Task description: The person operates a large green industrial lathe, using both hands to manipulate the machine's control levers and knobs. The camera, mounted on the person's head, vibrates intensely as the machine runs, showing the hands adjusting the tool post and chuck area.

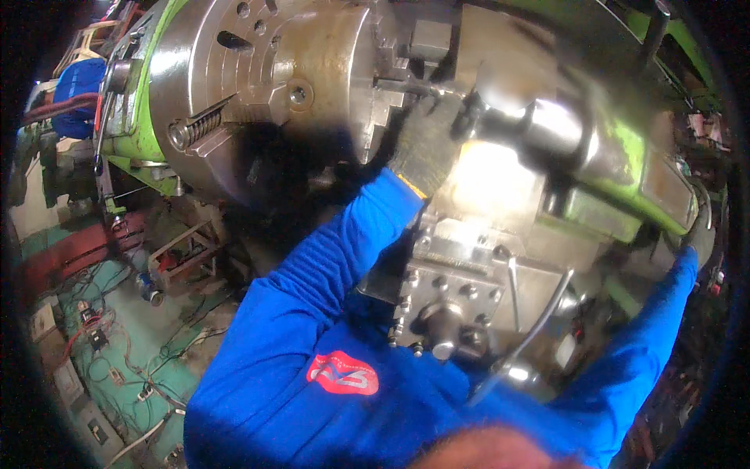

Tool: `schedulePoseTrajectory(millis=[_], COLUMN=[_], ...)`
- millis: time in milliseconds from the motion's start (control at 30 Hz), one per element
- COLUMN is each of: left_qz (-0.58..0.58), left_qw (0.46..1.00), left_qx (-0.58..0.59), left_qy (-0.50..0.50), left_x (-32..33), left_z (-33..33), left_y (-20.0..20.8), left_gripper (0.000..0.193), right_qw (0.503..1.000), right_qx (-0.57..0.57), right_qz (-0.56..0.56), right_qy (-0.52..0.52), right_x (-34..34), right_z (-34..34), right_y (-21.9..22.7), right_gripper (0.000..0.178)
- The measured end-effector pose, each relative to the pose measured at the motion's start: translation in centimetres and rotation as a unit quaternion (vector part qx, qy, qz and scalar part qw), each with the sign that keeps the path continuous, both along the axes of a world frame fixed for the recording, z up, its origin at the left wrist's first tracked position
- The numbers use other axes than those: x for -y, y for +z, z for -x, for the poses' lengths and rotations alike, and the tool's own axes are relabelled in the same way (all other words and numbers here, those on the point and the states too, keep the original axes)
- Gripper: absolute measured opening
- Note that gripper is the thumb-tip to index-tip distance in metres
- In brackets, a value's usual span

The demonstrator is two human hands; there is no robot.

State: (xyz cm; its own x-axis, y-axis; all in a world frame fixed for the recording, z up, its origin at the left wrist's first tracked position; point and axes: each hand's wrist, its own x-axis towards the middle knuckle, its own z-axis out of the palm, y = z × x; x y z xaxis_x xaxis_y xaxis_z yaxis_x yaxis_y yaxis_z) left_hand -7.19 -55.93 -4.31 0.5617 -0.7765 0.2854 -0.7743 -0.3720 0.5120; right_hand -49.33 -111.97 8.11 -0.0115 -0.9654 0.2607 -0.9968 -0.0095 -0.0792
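My left hand [426,144], in a dark work glove with a yellow cuff edge, reaches between the lathe chuck [316,62] and the tailstock [601,152]. Its fingers are bent beside the stepped chuck jaw [383,117], closed around something I cannot make out. At the far right, my gloved right hand [701,234] is closed on the curved rim of a handwheel [707,207] at the tailstock's outer end; most of its fingers are hidden. A shiny tailstock quill [551,125] points toward the chuck, with a blurred bright part at its tip.
Below my left hand stands a tool post [449,293] with several bolts and a bent lever [551,305]. Green machine housing [133,144] borders the chuck. At lower left, cables [144,383] lie over a green floor [180,371]; a blue container [78,86] is at upper left.
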Motion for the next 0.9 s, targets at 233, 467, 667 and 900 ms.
schedulePoseTrajectory(millis=[233, 467, 667, 900], left_qz=[-0.014, 0.021, 0.077, 0.030], left_qw=[0.999, 0.999, 0.995, 0.997], left_qx=[-0.028, 0.027, -0.057, 0.076], left_qy=[0.044, 0.031, 0.017, -0.015], left_x=[0.1, 0.3, 0.3, 0.2], left_z=[0.7, 0.7, 0.7, 0.8], left_y=[4.3, 3.2, 2.2, 2.9], left_gripper=[0.032, 0.023, 0.028, 0.027], right_qw=[0.994, 0.995, 0.996, 0.995], right_qx=[-0.037, 0.010, 0.024, 0.030], right_qz=[0.031, 0.007, -0.014, -0.018], right_qy=[0.095, 0.094, 0.086, 0.090], right_x=[3.3, 3.8, 4.5, 5.5], right_z=[2.1, 3.1, 3.8, 4.0], right_y=[-1.0, -1.0, -0.8, -1.0], right_gripper=[0.071, 0.074, 0.076, 0.079])
